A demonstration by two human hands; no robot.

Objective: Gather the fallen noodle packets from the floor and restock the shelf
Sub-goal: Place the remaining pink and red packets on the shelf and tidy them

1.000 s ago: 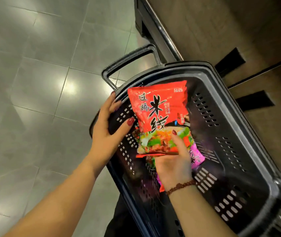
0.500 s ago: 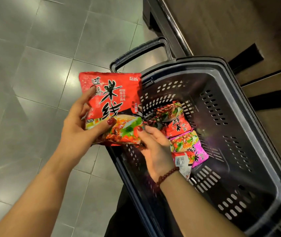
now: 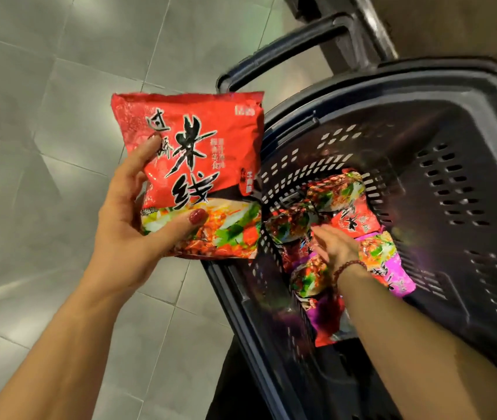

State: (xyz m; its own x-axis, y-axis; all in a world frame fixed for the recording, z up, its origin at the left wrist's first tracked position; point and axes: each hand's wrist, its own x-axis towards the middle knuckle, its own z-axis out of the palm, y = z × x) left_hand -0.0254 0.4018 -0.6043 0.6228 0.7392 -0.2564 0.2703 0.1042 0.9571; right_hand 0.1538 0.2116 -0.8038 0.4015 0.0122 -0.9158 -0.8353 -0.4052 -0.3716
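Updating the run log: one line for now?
left hand holds red packet | right hand among packets in basket, grip unclear

Bare forearms. Glittery red thumbnail polish on left grip (image 3: 126, 230). Thin dark-red beaded bracelet (image 3: 348, 267) around right wrist.

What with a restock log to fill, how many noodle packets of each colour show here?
Red packets: 2, the held packet in the left hand and the top packet in the basket
Pink packet: 1
Part-hidden packets, colour unsure: 2
Total: at least 5
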